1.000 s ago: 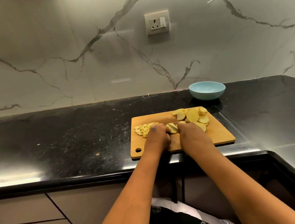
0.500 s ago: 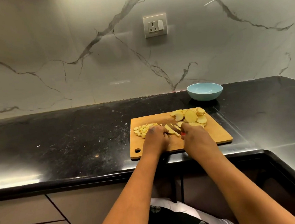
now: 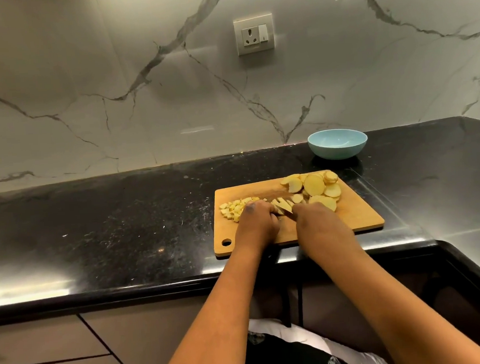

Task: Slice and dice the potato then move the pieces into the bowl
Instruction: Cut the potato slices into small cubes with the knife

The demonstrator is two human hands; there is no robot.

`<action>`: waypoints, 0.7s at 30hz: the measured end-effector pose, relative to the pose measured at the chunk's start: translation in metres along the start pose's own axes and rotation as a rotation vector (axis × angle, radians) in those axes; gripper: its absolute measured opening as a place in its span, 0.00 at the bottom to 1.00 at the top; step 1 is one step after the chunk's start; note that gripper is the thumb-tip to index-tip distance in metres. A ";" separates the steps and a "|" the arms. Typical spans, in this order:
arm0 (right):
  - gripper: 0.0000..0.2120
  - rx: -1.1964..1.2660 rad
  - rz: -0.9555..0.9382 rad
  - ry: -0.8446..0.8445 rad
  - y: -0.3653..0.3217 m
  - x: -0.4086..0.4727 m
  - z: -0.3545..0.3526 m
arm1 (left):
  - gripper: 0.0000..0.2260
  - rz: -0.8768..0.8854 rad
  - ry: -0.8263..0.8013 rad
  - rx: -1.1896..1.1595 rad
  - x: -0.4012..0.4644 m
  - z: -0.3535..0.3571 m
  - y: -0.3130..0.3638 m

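Since before, our right hand (image 3: 319, 221) gripping the knife (image 3: 285, 210) shifted nearer our left hand (image 3: 258, 223), which pins potato strips (image 3: 282, 204).

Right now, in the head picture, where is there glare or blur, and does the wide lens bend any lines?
Head view: bright glare lies along the front edge of the glossy black stone counter and at its right corner; the round pale blue bowl and the wooden cutting board look fairly sharp; the knife between the hands is dim and hard to see; the counter's back edge curves from lens distortion.
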State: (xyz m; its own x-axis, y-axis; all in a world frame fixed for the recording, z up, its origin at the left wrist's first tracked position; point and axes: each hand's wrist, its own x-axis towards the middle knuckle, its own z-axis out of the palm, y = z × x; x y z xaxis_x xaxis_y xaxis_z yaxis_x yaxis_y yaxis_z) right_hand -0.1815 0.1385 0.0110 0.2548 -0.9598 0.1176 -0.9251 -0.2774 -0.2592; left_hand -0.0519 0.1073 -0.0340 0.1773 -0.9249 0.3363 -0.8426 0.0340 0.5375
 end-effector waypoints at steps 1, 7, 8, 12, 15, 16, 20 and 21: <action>0.13 -0.004 0.019 -0.022 0.007 -0.005 -0.002 | 0.13 -0.011 -0.003 -0.005 0.000 0.000 -0.001; 0.06 0.244 0.058 -0.041 0.045 -0.016 -0.030 | 0.11 -0.033 -0.004 -0.044 -0.001 -0.001 -0.003; 0.05 0.317 0.058 0.003 0.050 -0.013 -0.033 | 0.12 -0.031 0.007 -0.049 -0.001 -0.001 -0.002; 0.05 0.409 0.065 0.156 0.063 0.015 -0.021 | 0.32 -0.001 -0.038 -0.001 0.001 0.000 0.002; 0.06 0.478 0.021 0.269 0.064 0.032 -0.001 | 0.36 -0.031 -0.084 0.063 0.006 0.005 0.007; 0.06 0.497 -0.001 0.300 0.063 0.035 0.006 | 0.34 -0.035 -0.070 0.076 0.009 0.007 0.007; 0.03 0.507 -0.095 0.413 0.065 0.039 0.032 | 0.28 -0.056 -0.048 0.103 0.019 0.010 0.006; 0.02 0.515 -0.118 0.444 0.066 0.038 0.036 | 0.28 -0.061 -0.052 0.105 0.022 0.011 0.005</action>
State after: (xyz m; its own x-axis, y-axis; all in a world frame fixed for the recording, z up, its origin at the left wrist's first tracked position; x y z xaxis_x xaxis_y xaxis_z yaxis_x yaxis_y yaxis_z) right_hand -0.2228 0.0817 -0.0364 0.1046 -0.8442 0.5257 -0.6189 -0.4690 -0.6301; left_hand -0.0581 0.0835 -0.0322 0.2060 -0.9425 0.2633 -0.8800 -0.0607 0.4711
